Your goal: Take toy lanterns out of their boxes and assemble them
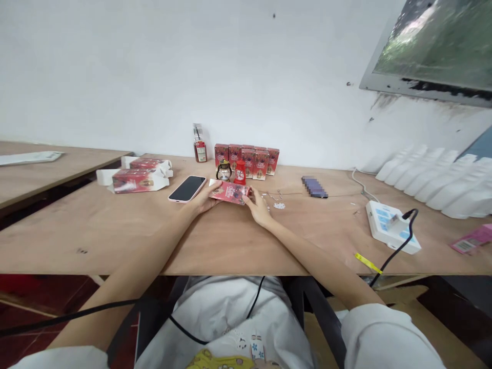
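A flat red printed carton [230,192] lies level between my hands, just above the table. My left hand [207,199] grips its left end, where a pale flap shows. At its right end, my right hand [259,206] has thumb and fingers closed on the edge. Right behind the carton stand a dark, brass-toned mini lantern [223,171] and a red mini lantern [240,172]. Several upright red boxes [260,163] are grouped behind the lanterns. Flattened-looking red cartons with open white flaps [132,181] lie to the left.
A phone [187,188] lies by my left hand, another phone [314,186] farther right. A bottle [200,144] stands at the wall. Small white bits [279,205] lie right of my hand. A power strip [390,225] with cables and several white bottles [438,177] occupy the right side.
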A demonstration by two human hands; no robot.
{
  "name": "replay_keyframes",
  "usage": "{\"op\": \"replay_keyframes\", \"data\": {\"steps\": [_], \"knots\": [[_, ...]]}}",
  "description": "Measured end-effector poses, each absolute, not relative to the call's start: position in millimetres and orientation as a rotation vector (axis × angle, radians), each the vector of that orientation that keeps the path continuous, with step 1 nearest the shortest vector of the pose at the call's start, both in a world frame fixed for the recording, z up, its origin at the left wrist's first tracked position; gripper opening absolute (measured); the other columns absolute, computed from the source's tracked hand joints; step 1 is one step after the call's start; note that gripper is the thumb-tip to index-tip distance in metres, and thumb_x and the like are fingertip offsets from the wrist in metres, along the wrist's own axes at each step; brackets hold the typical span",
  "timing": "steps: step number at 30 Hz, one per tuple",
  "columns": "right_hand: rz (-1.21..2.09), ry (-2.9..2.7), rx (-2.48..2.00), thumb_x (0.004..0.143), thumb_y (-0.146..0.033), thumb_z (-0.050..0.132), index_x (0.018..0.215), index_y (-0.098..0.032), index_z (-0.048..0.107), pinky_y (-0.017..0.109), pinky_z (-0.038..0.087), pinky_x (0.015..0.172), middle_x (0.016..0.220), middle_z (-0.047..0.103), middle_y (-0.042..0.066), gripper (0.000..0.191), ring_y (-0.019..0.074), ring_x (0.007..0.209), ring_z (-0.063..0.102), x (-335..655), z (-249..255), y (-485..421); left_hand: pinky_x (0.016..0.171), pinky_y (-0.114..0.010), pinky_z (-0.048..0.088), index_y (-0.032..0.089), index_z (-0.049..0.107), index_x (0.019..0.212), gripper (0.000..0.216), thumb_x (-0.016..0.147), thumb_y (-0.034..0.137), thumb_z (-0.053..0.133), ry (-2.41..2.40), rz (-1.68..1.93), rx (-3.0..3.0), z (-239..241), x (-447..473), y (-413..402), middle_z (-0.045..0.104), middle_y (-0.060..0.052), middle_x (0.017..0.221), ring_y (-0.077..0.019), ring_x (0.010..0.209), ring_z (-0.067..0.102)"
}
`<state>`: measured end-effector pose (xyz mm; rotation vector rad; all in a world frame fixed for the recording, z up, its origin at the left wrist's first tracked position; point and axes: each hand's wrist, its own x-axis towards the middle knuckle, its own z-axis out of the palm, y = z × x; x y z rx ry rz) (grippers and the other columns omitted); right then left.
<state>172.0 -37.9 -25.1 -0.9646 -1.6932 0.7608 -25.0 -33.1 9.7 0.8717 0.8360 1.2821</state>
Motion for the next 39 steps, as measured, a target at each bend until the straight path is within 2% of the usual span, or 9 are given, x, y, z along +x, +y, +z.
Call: {"op": "replay_keyframes", "data": {"steps": [6, 13, 22, 26, 30, 32, 35, 37, 39], "knots": [[0.839, -1.639, -0.897, 0.081, -0.053, 0.055, 0.135, -0.023, 0.044, 0.040, 0.045, 0.097, 0.122, 0.061, 0.010, 0.063, 0.0233, 0.110, 0.060, 174.8, -27.0, -34.2, 0.088, -0.035, 0.054, 0.012, 0.062, 0.088, 0.009, 0.082, 0.018, 0.059, 0.789, 1.297, 0.806, 9.4, -25.6, -32.3, 0.071, -0.010, 0.089, -0.0214, 0.092, 0.067], [0.754, -1.705, -0.946, 0.086, -0.045, 0.050, 0.130, -0.026, 0.048, 0.043, 0.039, 0.101, 0.122, 0.062, 0.007, 0.049, 0.0243, 0.112, 0.057, 178.0, -26.2, -32.7, 0.088, -0.036, 0.054, 0.012, 0.063, 0.090, 0.011, 0.082, 0.019, 0.060, 0.775, 1.314, 0.779, 9.0, -25.0, -32.6, 0.071, -0.011, 0.091, -0.0211, 0.091, 0.067], [0.721, -1.749, -0.958, 0.088, -0.040, 0.043, 0.124, -0.022, 0.052, 0.042, 0.040, 0.096, 0.116, 0.064, 0.008, 0.041, 0.0254, 0.105, 0.059, 178.9, -22.4, -36.5, 0.085, -0.033, 0.055, 0.011, 0.063, 0.090, 0.011, 0.084, 0.019, 0.057, 0.788, 1.315, 0.748, 10.8, -25.6, -32.3, 0.071, -0.010, 0.089, -0.0198, 0.086, 0.068], [0.720, -1.733, -0.946, 0.089, -0.039, 0.039, 0.129, -0.025, 0.047, 0.043, 0.041, 0.097, 0.116, 0.064, 0.006, 0.043, 0.0242, 0.106, 0.058, 178.5, -20.4, -41.7, 0.081, -0.031, 0.056, 0.015, 0.062, 0.087, 0.009, 0.085, 0.020, 0.055, 0.806, 1.332, 0.700, 13.3, -25.2, -32.7, 0.071, -0.007, 0.081, -0.0183, 0.080, 0.068], [0.654, -1.621, -0.888, 0.091, -0.036, 0.032, 0.136, -0.028, 0.038, 0.041, 0.043, 0.098, 0.128, 0.055, 0.005, 0.046, 0.0205, 0.112, 0.055, 177.5, -16.5, -48.1, 0.079, -0.034, 0.057, 0.016, 0.062, 0.085, 0.015, 0.087, 0.029, 0.053, 0.805, 1.394, 0.638, 14.8, -23.1, -34.6, 0.070, -0.005, 0.074, -0.0185, 0.073, 0.068], [0.621, -1.591, -0.868, 0.091, -0.032, 0.029, 0.132, -0.027, 0.043, 0.039, 0.049, 0.091, 0.126, 0.055, 0.005, 0.044, 0.0193, 0.108, 0.056, 177.4, -14.7, -49.2, 0.078, -0.034, 0.057, 0.016, 0.062, 0.085, 0.019, 0.087, 0.032, 0.052, 0.789, 1.433, 0.611, 14.9, -21.9, -35.2, 0.070, -0.005, 0.074, -0.0181, 0.071, 0.068], [0.608, -1.619, -0.915, 0.090, -0.027, 0.029, 0.115, -0.025, 0.058, 0.036, 0.054, 0.080, 0.108, 0.063, 0.005, 0.038, 0.0189, 0.093, 0.061, 177.8, -14.4, -47.7, 0.079, -0.034, 0.057, 0.016, 0.062, 0.084, 0.021, 0.088, 0.034, 0.052, 0.761, 1.496, 0.600, 14.1, -21.6, -34.8, 0.070, -0.004, 0.075, -0.0169, 0.070, 0.067], [0.602, -1.648, -0.963, 0.089, -0.025, 0.031, 0.107, -0.025, 0.061, 0.038, 0.053, 0.083, 0.100, 0.065, 0.004, 0.035, 0.0190, 0.090, 0.062, 177.6, -15.3, -46.6, 0.080, -0.034, 0.056, 0.016, 0.061, 0.082, 0.021, 0.088, 0.034, 0.052, 0.742, 1.547, 0.595, 13.3, -22.8, -33.8, 0.069, -0.003, 0.074, -0.0165, 0.070, 0.067], [0.595, -1.671, -0.988, 0.089, -0.025, 0.034, 0.109, -0.026, 0.060, 0.040, 0.049, 0.089, 0.104, 0.064, 0.004, 0.033, 0.0194, 0.093, 0.061, 176.8, -15.6, -47.4, 0.081, -0.035, 0.056, 0.016, 0.061, 0.081, 0.022, 0.088, 0.035, 0.052, 0.718, 1.582, 0.594, 12.6, -24.3, -33.0, 0.070, -0.003, 0.075, -0.0165, 0.071, 0.067]]}}
